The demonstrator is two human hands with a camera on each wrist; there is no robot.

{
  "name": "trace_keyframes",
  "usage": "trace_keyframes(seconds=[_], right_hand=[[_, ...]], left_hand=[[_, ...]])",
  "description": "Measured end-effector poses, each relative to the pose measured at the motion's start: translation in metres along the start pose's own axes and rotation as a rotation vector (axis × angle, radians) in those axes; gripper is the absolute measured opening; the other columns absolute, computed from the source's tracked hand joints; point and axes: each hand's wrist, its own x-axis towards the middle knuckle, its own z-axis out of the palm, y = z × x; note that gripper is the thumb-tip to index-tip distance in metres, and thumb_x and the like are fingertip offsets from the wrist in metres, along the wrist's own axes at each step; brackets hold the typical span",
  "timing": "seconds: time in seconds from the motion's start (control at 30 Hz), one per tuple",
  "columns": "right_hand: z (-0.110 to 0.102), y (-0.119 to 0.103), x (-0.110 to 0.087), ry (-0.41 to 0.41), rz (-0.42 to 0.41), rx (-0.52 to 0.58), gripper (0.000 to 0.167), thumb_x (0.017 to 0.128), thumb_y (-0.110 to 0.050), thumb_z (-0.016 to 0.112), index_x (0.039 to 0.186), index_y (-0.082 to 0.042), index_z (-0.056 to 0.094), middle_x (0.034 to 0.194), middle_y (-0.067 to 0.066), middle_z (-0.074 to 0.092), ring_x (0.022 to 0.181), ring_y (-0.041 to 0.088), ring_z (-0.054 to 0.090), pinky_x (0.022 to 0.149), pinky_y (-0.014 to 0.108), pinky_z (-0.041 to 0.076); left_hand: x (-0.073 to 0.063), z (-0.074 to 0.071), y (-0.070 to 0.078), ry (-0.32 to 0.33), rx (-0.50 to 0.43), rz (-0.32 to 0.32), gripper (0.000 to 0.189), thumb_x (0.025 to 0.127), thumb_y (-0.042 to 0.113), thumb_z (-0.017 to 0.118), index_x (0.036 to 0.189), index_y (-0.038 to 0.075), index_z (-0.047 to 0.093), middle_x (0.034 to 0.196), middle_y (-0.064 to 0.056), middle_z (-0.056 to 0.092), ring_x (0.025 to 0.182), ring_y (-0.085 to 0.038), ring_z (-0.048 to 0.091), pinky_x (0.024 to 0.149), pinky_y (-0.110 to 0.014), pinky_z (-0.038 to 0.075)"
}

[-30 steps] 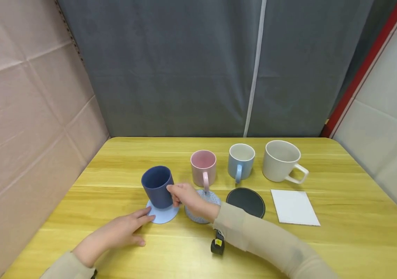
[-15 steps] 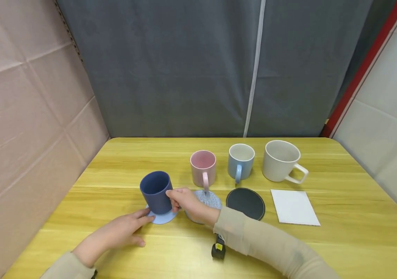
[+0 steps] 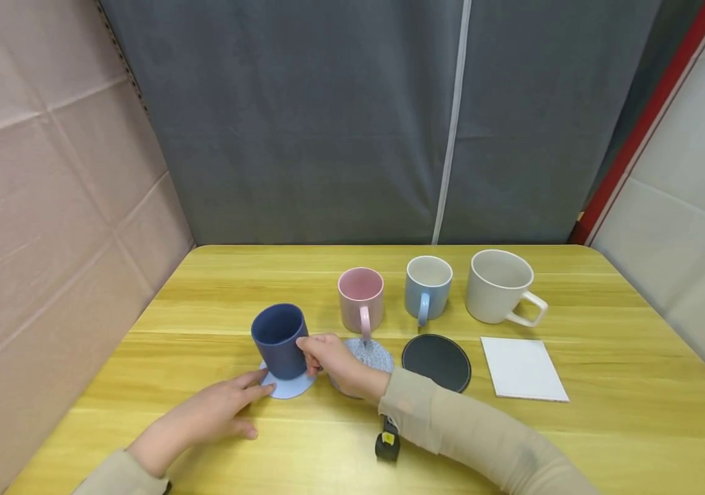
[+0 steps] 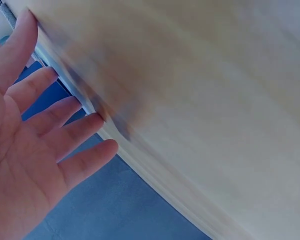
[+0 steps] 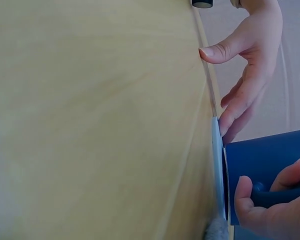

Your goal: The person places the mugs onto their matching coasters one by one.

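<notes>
A dark blue mug [image 3: 280,347] stands upright over a round light blue coaster [image 3: 290,390], left of centre on the table. My right hand [image 3: 335,359] grips the mug's handle, which it mostly hides in the head view; in the right wrist view the fingers curl round the handle [image 5: 275,196]. There the mug's base lies close against the coaster [image 5: 218,167]. My left hand [image 3: 212,410] rests low on the table, its extended fingertips touching the coaster's left edge. In the left wrist view the left hand's [image 4: 32,145] fingers are spread and hold nothing.
Behind stand a pink mug [image 3: 361,302], a light blue mug [image 3: 429,289] and a large off-white mug [image 3: 497,289]. Before them lie a speckled grey coaster [image 3: 373,354], a round black coaster [image 3: 436,361] and a square white coaster [image 3: 524,368].
The dark blue mug, held by my right hand, has come down and slightly nearer onto the coaster, then shifted a touch right. My left hand stays in place.
</notes>
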Motion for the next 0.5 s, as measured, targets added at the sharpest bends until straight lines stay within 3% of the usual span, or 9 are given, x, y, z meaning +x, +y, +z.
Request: trace_keyframes(seconds=[0.5], right_hand=[[0.0007, 0.0009, -0.0041, -0.039, -0.005, -0.058, 0.041, 0.092, -0.019, 0.046, 0.052, -0.010, 0.039, 0.051, -0.002, 0.039, 0.053, 0.014, 0.040, 0.057, 0.022, 0.039]], left_hand=[[-0.0001, 0.0015, -0.0019, 0.006, 0.021, 0.016, 0.064, 0.075, 0.040, 0.069, 0.128, 0.007, 0.053, 0.136, -0.023, 0.043, 0.112, -0.037, 0.052, 0.087, -0.049, 0.046]])
